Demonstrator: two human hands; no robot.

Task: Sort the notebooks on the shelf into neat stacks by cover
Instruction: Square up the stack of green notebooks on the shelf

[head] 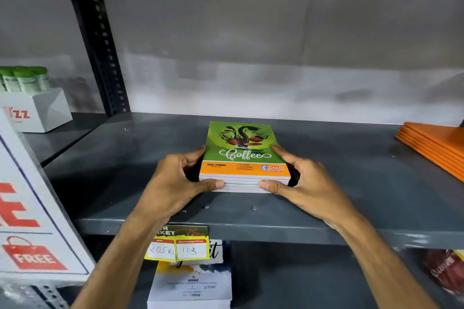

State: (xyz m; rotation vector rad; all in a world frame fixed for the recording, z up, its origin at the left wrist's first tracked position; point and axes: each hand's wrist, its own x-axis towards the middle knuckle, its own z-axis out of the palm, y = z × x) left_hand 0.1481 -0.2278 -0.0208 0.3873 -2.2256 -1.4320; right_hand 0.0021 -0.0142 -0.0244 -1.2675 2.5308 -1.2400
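Note:
A stack of several notebooks with a green and orange "Coffee" cover (242, 150) lies flat in the middle of the grey metal shelf (125, 170). My left hand (179, 179) clasps the stack's left side, thumb pressed on its front edge. My right hand (303, 180) clasps the right side the same way. The stack's edges look squared. A second stack of orange-covered notebooks (437, 144) lies at the shelf's far right, partly cut off by the frame.
A white box holding green-capped bottles (32, 105) stands in the neighbouring bay at the left. A white sign with red "FREE" lettering (30, 221) leans at the near left. A yellow price tag (180, 246) hangs on the shelf lip; white notebooks (193, 286) lie below.

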